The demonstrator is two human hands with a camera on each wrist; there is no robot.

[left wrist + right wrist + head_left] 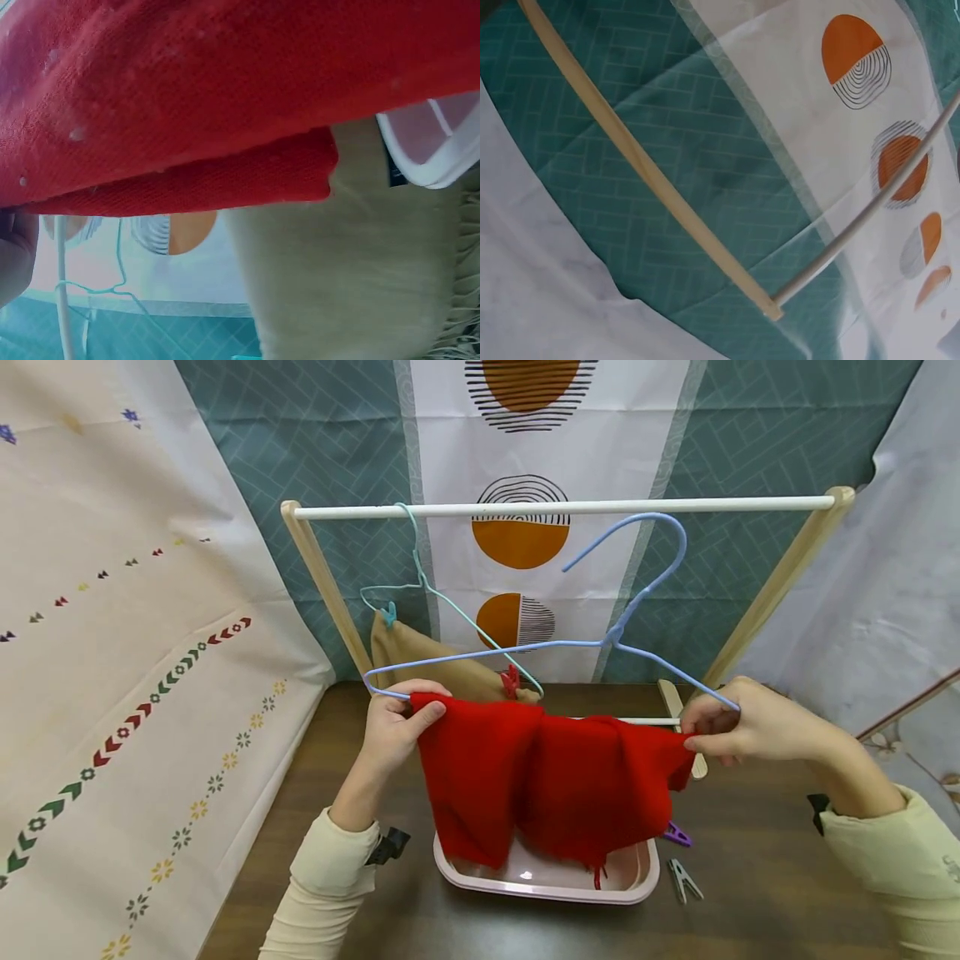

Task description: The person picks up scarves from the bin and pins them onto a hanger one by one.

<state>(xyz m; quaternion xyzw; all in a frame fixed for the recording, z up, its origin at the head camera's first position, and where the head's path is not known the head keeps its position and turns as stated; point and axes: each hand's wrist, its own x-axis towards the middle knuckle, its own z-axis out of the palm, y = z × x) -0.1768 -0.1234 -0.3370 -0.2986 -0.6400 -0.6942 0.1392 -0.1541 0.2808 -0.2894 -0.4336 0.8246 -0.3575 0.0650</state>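
A red scarf [540,777] with a few loose strands at its lower edge hangs over the bottom of a blue hanger [555,644]. My left hand [395,727] pinches the scarf's upper left corner together with the hanger's left end. At the other side my right hand [731,727] pinches the scarf's upper right corner, and the hanger's right end lies against that hand. The hanger's hook stands upright, apart from the white rail [525,510]. In the left wrist view the scarf [187,97] covers most of the top; the right wrist view shows no hand.
On the rack a mint hanger [457,610] carries a tan fringed cloth [442,664], held by a blue clothespin [388,614] and a red clothespin [511,681]. Below the scarf stands a pink basin [547,890]. Purple [677,835] and grey [686,881] clothespins lie right of it.
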